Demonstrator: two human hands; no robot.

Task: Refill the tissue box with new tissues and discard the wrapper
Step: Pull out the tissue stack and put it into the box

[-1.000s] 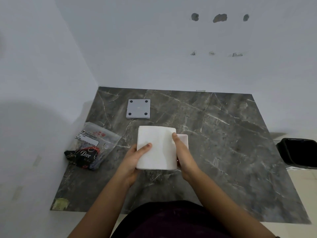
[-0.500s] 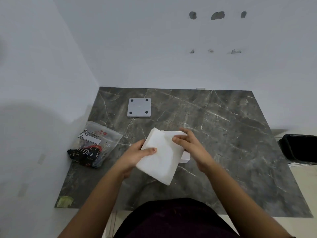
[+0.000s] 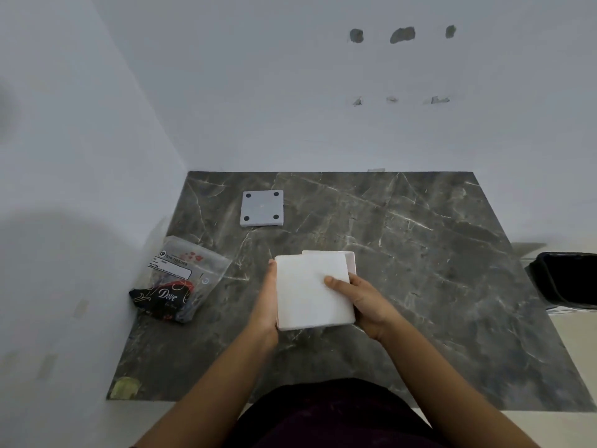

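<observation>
Tissues (image 3: 311, 291): clasped between left hand (image 3: 266, 305) and right hand (image 3: 365, 300), covering box (image 3: 350, 261) beneath. Wrapper (image 3: 179, 281) lies left; grey lid (image 3: 262, 208) beyond; bin (image 3: 568, 279) far right.

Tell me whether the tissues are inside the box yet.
Not yet. Both hands, left and right, hold the tissue stack above the open box, whose rim shows behind it.

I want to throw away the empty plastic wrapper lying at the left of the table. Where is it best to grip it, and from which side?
Probably best to pinch the wrapper at its clear upper end, coming from above on the table's open right side. That end lies flat and loose; the wall crowds its left. Both hands, left and right, now hold the tissue stack.
</observation>
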